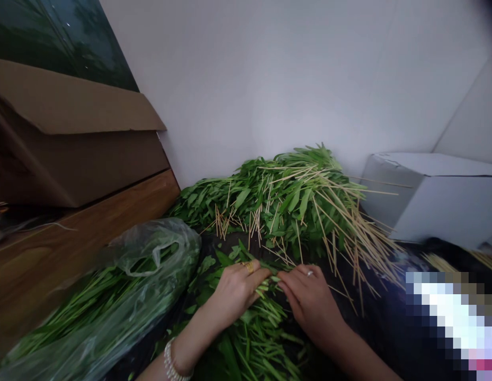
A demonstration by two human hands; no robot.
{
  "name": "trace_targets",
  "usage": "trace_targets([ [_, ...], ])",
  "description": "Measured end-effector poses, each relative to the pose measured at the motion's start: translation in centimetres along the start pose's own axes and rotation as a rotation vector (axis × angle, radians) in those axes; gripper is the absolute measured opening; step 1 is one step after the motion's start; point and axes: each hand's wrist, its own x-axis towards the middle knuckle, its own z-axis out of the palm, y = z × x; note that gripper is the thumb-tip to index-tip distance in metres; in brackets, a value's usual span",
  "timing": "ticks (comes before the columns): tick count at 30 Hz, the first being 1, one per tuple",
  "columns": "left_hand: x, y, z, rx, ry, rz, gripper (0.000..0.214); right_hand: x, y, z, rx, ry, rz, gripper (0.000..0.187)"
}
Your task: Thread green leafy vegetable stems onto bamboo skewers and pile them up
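Observation:
My left hand [235,290], with a gold ring and a bead bracelet on the wrist, is curled over a loose bunch of green stalks [253,338] lying in front of me. Its fingertips pinch stalks where they meet my right hand [309,301]. That hand wears a ring too, and its fingers close on the same stalks from the right. Beyond both hands lies a big heap of leafy greens threaded on thin bamboo skewers [293,206], the skewer ends fanning out to the right.
A clear plastic bag of greens [122,296] lies at the left beside a wooden ledge [71,238] carrying a cardboard box [71,143]. A white box [436,196] stands at the right against the white wall. A blurred patch covers the lower right corner.

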Motion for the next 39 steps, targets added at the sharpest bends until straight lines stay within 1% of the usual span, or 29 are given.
trace_targets([
  [5, -0.2, -0.2, 0.1, 0.004, -0.042, -0.010, 0.021, 0.0, -0.1, 0.1, 0.000, 0.027, -0.035, 0.020],
  [9, -0.2, 0.2, 0.1, -0.078, -0.001, -0.053, 0.016, 0.2, -0.6, 0.1, 0.022, 0.070, -0.065, 0.017],
  [13, 0.5, 1.1, 0.2, -0.318, 0.124, -0.172, 0.013, 0.5, -1.2, -0.1, 0.055, 0.103, -0.071, 0.016],
  [15, 0.8, 0.8, 0.1, -0.429, 0.180, -0.260, 0.014, 0.5, -1.2, -0.3, 0.066, 0.107, -0.065, 0.016],
  [17, 1.0, -0.4, -0.3, -0.493, 0.267, -0.385, 0.015, 0.4, -0.8, -0.5, 0.072, 0.113, -0.052, 0.016],
  [19, 0.8, -2.2, -1.1, -0.501, 0.414, -0.546, 0.015, 0.2, -0.2, -0.6, 0.084, 0.118, -0.022, 0.015],
  [20, 0.7, -3.1, -1.5, -0.478, 0.469, -0.599, 0.015, 0.2, 0.0, -0.5, 0.092, 0.115, -0.002, 0.014],
  [21, 0.6, -3.8, -1.9, -0.428, 0.519, -0.609, 0.016, 0.1, 0.3, -0.5, 0.100, 0.110, 0.017, 0.013],
  [23, 0.4, -4.3, -2.4, -0.350, 0.560, -0.572, 0.019, 0.0, 0.5, -0.2, 0.103, 0.097, 0.030, 0.011],
  [24, 0.4, -4.1, -2.5, -0.340, 0.548, -0.533, 0.021, -0.1, 0.5, 0.0, 0.095, 0.094, 0.022, 0.011],
  [25, 0.4, -3.6, -2.5, -0.353, 0.505, -0.491, 0.021, -0.1, 0.4, 0.1, 0.085, 0.092, 0.006, 0.011],
  [26, 0.5, -3.0, -2.4, -0.378, 0.432, -0.448, 0.021, -0.1, 0.3, 0.3, 0.075, 0.093, -0.014, 0.011],
  [28, 0.7, -1.3, -2.0, -0.415, 0.208, -0.351, 0.019, 0.0, -0.1, 0.5, 0.054, 0.103, -0.055, 0.011],
  [30, 0.8, 0.2, -1.5, -0.389, -0.006, -0.260, 0.016, 0.1, -0.4, 0.5, 0.030, 0.130, -0.091, 0.011],
  [31, 0.8, 0.7, -1.3, -0.373, -0.077, -0.232, 0.015, 0.1, -0.5, 0.5, 0.016, 0.141, -0.107, 0.011],
  [32, 0.8, 1.1, -1.1, -0.372, -0.122, -0.213, 0.015, 0.2, -0.6, 0.4, -0.001, 0.147, -0.120, 0.012],
  [34, 0.8, 1.4, -1.0, -0.414, -0.161, -0.203, 0.020, 0.2, -0.6, 0.3, -0.031, 0.146, -0.136, 0.013],
  [36, 0.7, 1.3, -1.1, -0.480, -0.170, -0.200, 0.025, 0.3, -0.5, 0.1, -0.040, 0.134, -0.137, 0.013],
  [39, 0.7, 0.8, -1.2, -0.540, -0.164, -0.200, 0.024, 0.3, -0.3, -0.3, -0.015, 0.108, -0.106, 0.012],
])
